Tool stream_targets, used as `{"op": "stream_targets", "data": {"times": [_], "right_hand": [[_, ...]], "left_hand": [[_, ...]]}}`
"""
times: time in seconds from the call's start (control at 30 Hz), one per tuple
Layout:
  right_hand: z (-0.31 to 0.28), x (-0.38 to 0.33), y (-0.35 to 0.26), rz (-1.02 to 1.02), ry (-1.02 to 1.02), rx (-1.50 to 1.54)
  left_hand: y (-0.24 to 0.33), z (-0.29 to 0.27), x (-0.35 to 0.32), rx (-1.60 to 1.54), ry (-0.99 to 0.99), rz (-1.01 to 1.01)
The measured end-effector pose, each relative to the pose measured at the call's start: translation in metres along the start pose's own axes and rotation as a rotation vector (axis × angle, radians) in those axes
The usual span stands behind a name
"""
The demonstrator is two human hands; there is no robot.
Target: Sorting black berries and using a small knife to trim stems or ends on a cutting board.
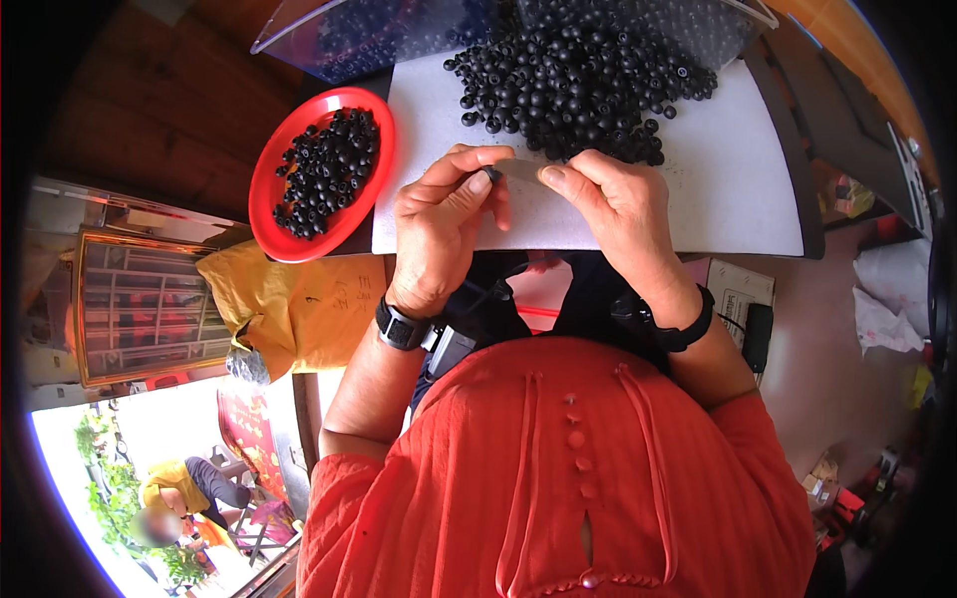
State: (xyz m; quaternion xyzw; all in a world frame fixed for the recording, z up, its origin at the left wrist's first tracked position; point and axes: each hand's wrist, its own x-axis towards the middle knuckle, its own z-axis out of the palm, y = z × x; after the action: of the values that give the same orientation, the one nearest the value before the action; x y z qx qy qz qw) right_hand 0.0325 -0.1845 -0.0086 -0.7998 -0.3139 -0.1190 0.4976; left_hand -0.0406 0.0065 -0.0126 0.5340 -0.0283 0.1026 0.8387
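My left hand [436,221] pinches a small black bead [492,173] between thumb and fingers, just above the near side of a white work sheet [723,194]. Facing it, my right hand [623,207] grips a thin, flat, greyish blade [521,170] whose free end reaches the bead. Beyond both hands lies a large heap of round black beads [588,90], some showing holes. To the left stands a red oval plate [262,209] with many smaller-looking black pieces [324,179] in it.
Two transparent plastic bins [344,45] with more beads stand at the far edge. A yellow bag [319,314] hangs or lies left of my left forearm. A cardboard box [738,284] is on the floor at right. Outside, at lower left, another person [189,488] sits.
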Motion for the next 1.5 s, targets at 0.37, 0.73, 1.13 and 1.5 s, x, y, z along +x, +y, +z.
{"op": "stream_targets", "data": {"times": [0.37, 0.73, 1.13, 1.5], "right_hand": [[0.001, -0.002, 0.0, 0.022, 0.034, 0.067], [0.006, -0.003, 0.0, -0.015, 0.032, 0.001], [-0.005, -0.007, 0.006, 0.072, 0.127, 0.241], [-0.003, -0.004, 0.007, 0.094, 0.225, 0.342]], "left_hand": [[-0.001, -0.001, -0.002, 0.008, -0.033, -0.002], [0.0, 0.001, -0.002, -0.005, 0.024, 0.015], [0.067, -0.025, -0.005, 0.63, 0.448, 0.192], [0.038, -0.016, 0.042, 1.543, -0.048, 0.461]]}}
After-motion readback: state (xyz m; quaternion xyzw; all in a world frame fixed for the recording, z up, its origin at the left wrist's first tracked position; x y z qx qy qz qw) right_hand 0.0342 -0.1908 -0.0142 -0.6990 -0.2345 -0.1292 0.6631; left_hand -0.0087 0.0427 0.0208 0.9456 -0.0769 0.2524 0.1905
